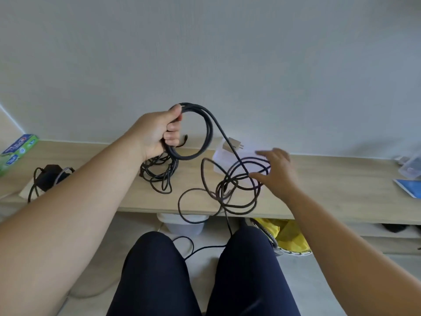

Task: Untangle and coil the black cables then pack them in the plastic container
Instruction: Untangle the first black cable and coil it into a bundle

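Item in hand: thick black cable point(206, 133), partly coiled. The left hand point(157, 133) is gripping a few finished loops, fingers and thumb curled round them, and is holding them raised above the light wooden desk point(330, 190). A straight run of the same cable is descending from the loops to a loose black tangle point(230, 190), which is lying on the desk and spilling over its front edge towards the floor. The right hand point(276, 172) is hovering at that tangle with fingers spread and straight, gripping nothing; whether it is touching a strand cannot be told. Behind the tangle, a translucent white plastic container point(219, 156) is standing on the desk; its contents are not readable. Further stock: a bundle of thinner black cables point(157, 176) is lying uncoiled beneath the left hand, and a black power adapter point(49, 176) with its lead is sitting at the desk's left end. Progress, as judged: early. One cable is partway through coiling, while the rest of its length, the other bundle and all the packing are remaining.
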{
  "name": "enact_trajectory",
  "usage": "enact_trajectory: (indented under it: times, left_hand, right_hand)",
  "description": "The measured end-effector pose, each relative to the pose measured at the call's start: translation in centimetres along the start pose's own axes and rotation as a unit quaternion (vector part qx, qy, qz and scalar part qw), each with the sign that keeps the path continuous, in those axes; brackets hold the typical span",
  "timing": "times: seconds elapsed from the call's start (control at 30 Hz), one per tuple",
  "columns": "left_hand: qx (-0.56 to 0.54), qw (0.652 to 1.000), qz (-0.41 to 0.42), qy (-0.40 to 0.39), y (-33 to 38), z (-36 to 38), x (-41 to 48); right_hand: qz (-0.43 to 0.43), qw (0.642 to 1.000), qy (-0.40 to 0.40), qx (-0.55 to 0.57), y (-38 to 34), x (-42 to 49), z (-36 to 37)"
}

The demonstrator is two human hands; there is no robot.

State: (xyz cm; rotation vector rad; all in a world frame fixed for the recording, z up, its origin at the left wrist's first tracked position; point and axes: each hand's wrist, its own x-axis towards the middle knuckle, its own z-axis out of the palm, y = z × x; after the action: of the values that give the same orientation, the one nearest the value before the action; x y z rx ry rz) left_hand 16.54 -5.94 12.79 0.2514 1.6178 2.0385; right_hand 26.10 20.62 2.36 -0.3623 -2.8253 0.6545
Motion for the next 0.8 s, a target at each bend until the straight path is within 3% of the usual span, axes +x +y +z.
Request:
enact_trajectory:
  times: [0.07,0.1,0.17,0.2,0.3,0.47,0.63,0.8]
  left_hand:
    - [-0.03,0.999,0.02,0.004,-0.4,-0.2,0.1]
    - [-0.036,0.999,0.029,0.003,-0.5,-0.1,0.1]
    - [-0.036,0.998,0.042,0.0,-0.8,0.5,0.2]
    - [-0.032,0.998,0.046,0.0,-0.9,0.8,0.3]
    - [-0.027,0.998,0.05,0.012,-1.2,0.9,0.5]
    - [0.024,0.998,0.046,0.037,-1.6,0.2,0.2]
    - [0.043,0.997,0.041,0.043,-2.4,0.5,0.0]
    - [0.075,0.995,0.053,0.034,-2.6,1.1,-0.1]
  right_hand:
    - [0.088,0.995,0.044,0.02,0.2,0.0,-0.7]
    - [0.166,0.979,0.011,0.121,0.2,0.0,-0.9]
    - [0.289,0.881,-0.082,0.364,0.1,-0.2,-0.7]
    - [0.304,0.849,-0.112,0.418,0.3,-0.3,-0.4]
    - [0.268,0.859,-0.105,0.424,0.4,-0.2,0.0]
    - [0.278,0.82,-0.091,0.492,-0.2,0.6,-1.2]
    - [0.252,0.855,-0.08,0.447,-0.6,1.6,-0.9]
    - [0.177,0.95,-0.102,0.237,-0.1,2.2,-0.8]
